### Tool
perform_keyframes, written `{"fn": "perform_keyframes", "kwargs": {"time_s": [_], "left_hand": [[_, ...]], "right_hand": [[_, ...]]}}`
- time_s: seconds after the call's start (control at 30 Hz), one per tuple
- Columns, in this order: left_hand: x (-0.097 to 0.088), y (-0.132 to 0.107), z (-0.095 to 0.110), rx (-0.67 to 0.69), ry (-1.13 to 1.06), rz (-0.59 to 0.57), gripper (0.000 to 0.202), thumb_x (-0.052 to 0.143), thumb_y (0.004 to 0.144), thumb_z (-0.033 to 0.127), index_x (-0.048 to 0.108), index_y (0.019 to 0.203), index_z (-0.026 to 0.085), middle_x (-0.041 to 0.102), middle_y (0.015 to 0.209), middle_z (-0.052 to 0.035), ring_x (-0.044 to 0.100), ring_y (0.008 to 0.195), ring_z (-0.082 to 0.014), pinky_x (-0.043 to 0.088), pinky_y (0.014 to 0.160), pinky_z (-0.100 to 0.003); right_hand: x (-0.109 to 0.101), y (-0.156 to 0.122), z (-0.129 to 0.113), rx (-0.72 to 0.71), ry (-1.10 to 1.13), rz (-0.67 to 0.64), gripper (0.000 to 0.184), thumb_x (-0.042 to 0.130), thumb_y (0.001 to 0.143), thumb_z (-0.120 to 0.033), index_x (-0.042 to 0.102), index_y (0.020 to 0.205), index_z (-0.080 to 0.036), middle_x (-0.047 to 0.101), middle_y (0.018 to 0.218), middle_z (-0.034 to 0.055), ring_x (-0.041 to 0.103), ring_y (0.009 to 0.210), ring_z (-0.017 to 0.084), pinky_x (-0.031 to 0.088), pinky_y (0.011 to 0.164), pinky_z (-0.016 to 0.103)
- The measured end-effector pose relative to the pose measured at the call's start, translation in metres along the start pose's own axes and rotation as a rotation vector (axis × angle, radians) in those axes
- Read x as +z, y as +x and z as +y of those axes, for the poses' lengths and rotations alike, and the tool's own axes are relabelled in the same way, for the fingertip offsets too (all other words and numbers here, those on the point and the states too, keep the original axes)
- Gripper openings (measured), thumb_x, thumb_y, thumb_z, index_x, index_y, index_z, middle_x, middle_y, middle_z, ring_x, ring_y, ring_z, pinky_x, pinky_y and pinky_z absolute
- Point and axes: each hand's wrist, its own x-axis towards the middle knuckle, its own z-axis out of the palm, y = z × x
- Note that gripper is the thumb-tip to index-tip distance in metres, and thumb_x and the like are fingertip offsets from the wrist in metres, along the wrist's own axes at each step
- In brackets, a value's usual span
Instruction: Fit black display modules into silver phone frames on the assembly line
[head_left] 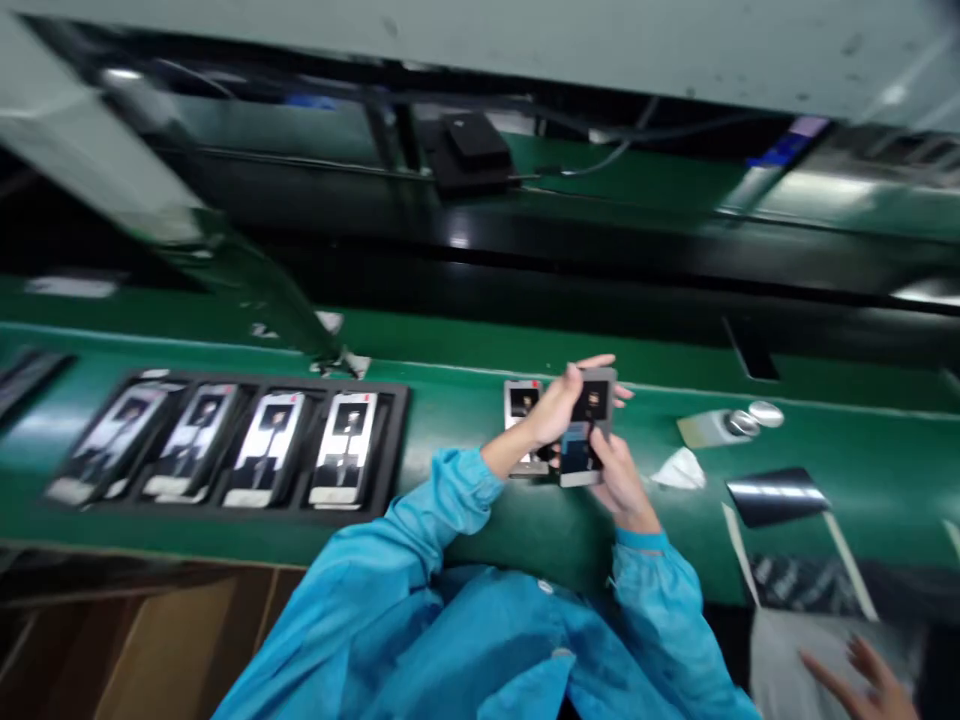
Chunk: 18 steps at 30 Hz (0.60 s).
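A smartphone with pale borders is held up over the green bench, its lit screen facing me. My left hand grips it near the top, thumb along its edge and fingertips showing past the far side. My right hand holds its lower part, with the thumb over the screen and the other fingers mostly hidden behind. Just left of it, a second smartphone lies face up on the bench, partly covered by my left hand and wrist.
On the left, a black tray bears several smartphones in slots. To the right are a bottle with a metal top, a crumpled white tissue and a dark flat panel. Another person's hand shows at lower right. A green post rises behind the tray.
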Motion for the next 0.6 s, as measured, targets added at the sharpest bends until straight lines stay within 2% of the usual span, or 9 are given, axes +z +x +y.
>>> {"fn": "perform_keyframes", "kwargs": {"time_s": [0.03, 0.1, 0.17, 0.2, 0.27, 0.33, 0.43, 0.5, 0.6], "left_hand": [[-0.011, 0.007, 0.0, -0.023, 0.081, 0.0, 0.095, 0.03, 0.107, 0.09, 0.07, 0.153, 0.018, 0.085, 0.112, -0.0197, 0.083, 0.098, -0.0296, 0.066, 0.096, -0.049], [-0.05, 0.022, 0.009, -0.076, 0.237, 0.05, 0.077, 0.061, 0.101, 0.084, 0.078, 0.14, 0.02, 0.085, 0.108, -0.016, 0.081, 0.097, -0.0307, 0.063, 0.103, -0.054], [-0.105, 0.033, 0.029, -0.129, 0.389, 0.136, 0.067, 0.091, 0.086, 0.068, 0.082, 0.128, 0.016, 0.085, 0.112, -0.0173, 0.08, 0.105, -0.0358, 0.058, 0.113, -0.061], [-0.135, 0.036, 0.04, -0.143, 0.463, 0.203, 0.063, 0.099, 0.08, 0.058, 0.083, 0.122, 0.014, 0.083, 0.114, -0.0191, 0.077, 0.115, -0.0395, 0.052, 0.12, -0.065], [-0.191, 0.037, 0.06, -0.154, 0.585, 0.342, 0.051, 0.096, 0.086, 0.048, 0.081, 0.118, 0.012, 0.08, 0.126, -0.0198, 0.07, 0.132, -0.0414, 0.046, 0.126, -0.069], [-0.233, 0.034, 0.071, -0.126, 0.669, 0.47, 0.041, 0.082, 0.103, 0.045, 0.076, 0.131, 0.016, 0.073, 0.142, -0.0147, 0.068, 0.137, -0.0344, 0.053, 0.121, -0.063], [-0.264, 0.024, 0.072, -0.015, 0.752, 0.629, 0.045, 0.075, 0.108, 0.043, 0.069, 0.144, 0.018, 0.068, 0.15, -0.0146, 0.07, 0.132, -0.0313, 0.062, 0.112, -0.057], [-0.27, 0.017, 0.066, 0.05, 0.8, 0.682, 0.046, 0.076, 0.108, 0.043, 0.068, 0.146, 0.018, 0.069, 0.148, -0.0147, 0.071, 0.129, -0.0308, 0.064, 0.109, -0.055], [-0.274, 0.011, 0.061, 0.066, 0.892, 0.687, 0.045, 0.076, 0.108, 0.043, 0.069, 0.145, 0.018, 0.069, 0.146, -0.0143, 0.072, 0.127, -0.0307, 0.065, 0.107, -0.054]], "right_hand": [[-0.002, -0.004, -0.001, 0.022, 0.036, -0.024, 0.053, 0.077, 0.091, -0.082, 0.079, 0.094, -0.028, 0.085, 0.093, 0.0136, 0.085, 0.091, 0.037, 0.07, 0.08, 0.052], [-0.011, -0.008, 0.0, 0.076, 0.112, -0.033, 0.055, 0.075, 0.093, -0.083, 0.08, 0.105, -0.03, 0.087, 0.096, 0.012, 0.086, 0.085, 0.035, 0.072, 0.084, 0.057], [-0.023, -0.011, 0.004, 0.162, 0.233, 0.029, 0.06, 0.078, 0.09, -0.084, 0.08, 0.117, -0.03, 0.089, 0.102, 0.0109, 0.086, 0.081, 0.033, 0.073, 0.086, 0.062], [-0.029, -0.012, 0.008, 0.206, 0.3, 0.069, 0.065, 0.08, 0.088, -0.085, 0.08, 0.121, -0.03, 0.089, 0.106, 0.0113, 0.085, 0.08, 0.031, 0.073, 0.086, 0.063], [-0.038, -0.013, 0.016, 0.254, 0.406, 0.14, 0.071, 0.081, 0.084, -0.088, 0.081, 0.125, -0.029, 0.089, 0.111, 0.0125, 0.085, 0.081, 0.03, 0.074, 0.085, 0.061], [-0.044, -0.013, 0.024, 0.241, 0.451, 0.168, 0.074, 0.077, 0.086, -0.09, 0.083, 0.127, -0.028, 0.089, 0.111, 0.013, 0.084, 0.082, 0.029, 0.075, 0.085, 0.058], [-0.045, -0.011, 0.033, 0.202, 0.496, 0.173, 0.075, 0.074, 0.089, -0.09, 0.083, 0.129, -0.028, 0.088, 0.109, 0.0121, 0.084, 0.084, 0.029, 0.074, 0.085, 0.056], [-0.044, -0.01, 0.036, 0.201, 0.513, 0.159, 0.075, 0.076, 0.088, -0.09, 0.082, 0.13, -0.028, 0.088, 0.11, 0.0119, 0.084, 0.085, 0.03, 0.074, 0.084, 0.054], [-0.044, -0.01, 0.039, 0.211, 0.524, 0.147, 0.075, 0.077, 0.089, -0.088, 0.082, 0.133, -0.028, 0.088, 0.112, 0.0123, 0.084, 0.085, 0.03, 0.074, 0.08, 0.051]]}}
